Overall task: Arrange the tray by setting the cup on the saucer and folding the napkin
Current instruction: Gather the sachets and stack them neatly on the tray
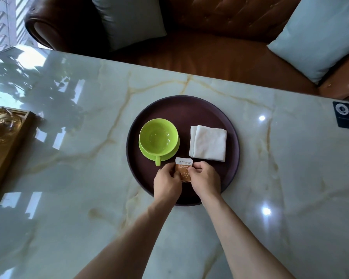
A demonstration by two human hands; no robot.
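A round dark purple tray [189, 106] lies on the marble table. On its left half a lime green cup [158, 135] stands on a matching green saucer [174, 151], handle pointing toward me. A white napkin [208, 142] lies folded into a rectangle on the tray's right half. At the tray's near side, my left hand [166, 183] and my right hand [205, 179] both pinch a small brown and white sachet [183, 170] from either side, just below the cup's handle.
The glossy marble table [290, 178] runs wide on both sides of the tray. A wooden tray with glassware [6, 135] sits at the left edge. A brown leather sofa [220, 57] with pale blue cushions stands beyond the far edge. A dark sticker [347, 115] marks the right side.
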